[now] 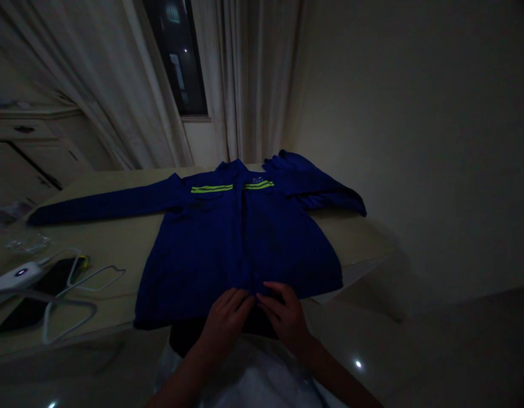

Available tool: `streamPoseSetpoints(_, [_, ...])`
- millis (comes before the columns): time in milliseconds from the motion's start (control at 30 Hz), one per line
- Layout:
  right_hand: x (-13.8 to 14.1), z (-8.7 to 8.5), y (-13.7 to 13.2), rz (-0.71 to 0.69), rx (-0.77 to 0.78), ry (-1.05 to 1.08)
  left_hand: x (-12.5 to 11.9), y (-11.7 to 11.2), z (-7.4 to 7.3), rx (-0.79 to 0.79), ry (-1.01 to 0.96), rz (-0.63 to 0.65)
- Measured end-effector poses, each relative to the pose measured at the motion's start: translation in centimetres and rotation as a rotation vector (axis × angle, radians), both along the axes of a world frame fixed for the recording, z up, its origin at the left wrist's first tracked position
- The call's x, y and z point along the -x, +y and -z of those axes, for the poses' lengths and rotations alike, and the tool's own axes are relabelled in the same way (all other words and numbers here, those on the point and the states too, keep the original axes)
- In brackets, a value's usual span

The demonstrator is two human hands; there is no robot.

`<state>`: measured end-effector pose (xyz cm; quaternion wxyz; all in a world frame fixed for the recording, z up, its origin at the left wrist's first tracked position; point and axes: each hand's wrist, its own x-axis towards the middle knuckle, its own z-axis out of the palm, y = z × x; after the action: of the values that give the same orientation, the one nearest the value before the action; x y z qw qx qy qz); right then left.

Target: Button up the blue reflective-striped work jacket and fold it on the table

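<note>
I've got the jacket (240, 249) lying on the surface (104, 243) right ahead of my left hand (225, 323) and right hand (285, 317), with a hanger (101, 280) and phone (26, 316) off to their left.

Table (96, 249) standing under the window (177, 56) | two white hangers (101, 277) lying crossed | black phone (53, 280) lying beneath them | white device (17, 277) resting beside it | glass dish (28, 243) sitting nearby | pale curtains (96, 85) hanging | cabinet (28, 153) standing behind
</note>
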<state>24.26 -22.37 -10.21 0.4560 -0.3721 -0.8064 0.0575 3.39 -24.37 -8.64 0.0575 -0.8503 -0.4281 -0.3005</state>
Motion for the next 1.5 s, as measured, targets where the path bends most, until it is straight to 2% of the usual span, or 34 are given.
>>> streamPoseSetpoints(133, [0.0, -0.5, 0.1, 0.018, -0.105, -0.075, -0.5, 0.0, 0.2, -0.006, 0.006, -0.012])
streamPoseSetpoints(400, [0.0, -1.1, 0.1, 0.034, -0.162, -0.116, -0.6, -0.2, -0.2, 0.024, 0.024, -0.031])
streamPoseSetpoints(633, [-0.1, -0.8, 0.2, 0.000, -0.260, -0.206, -0.6, -0.3, 0.3, -0.042, 0.077, -0.051])
streamPoseSetpoints(833, [-0.2, -0.8, 0.2, -0.006, -0.242, -0.212, -0.7, -0.4, -0.3, -0.077, 0.058, -0.038])
streamPoseSetpoints(1100, [0.1, -0.6, 0.1, 0.016, -0.195, -0.230, -0.4, -0.5, -0.9, 0.026, -0.085, -0.016])
streamPoseSetpoints(1367, [1.5, -1.7, 0.1, 0.061, -0.065, -0.211, -0.1, -1.2, -0.7, -0.105, -0.176, 0.045])
streamPoseSetpoints(1500, [1.3, -1.9, 0.2, 0.053, -0.058, -0.187, 0.2, -1.2, -0.5, -0.068, -0.185, 0.028])
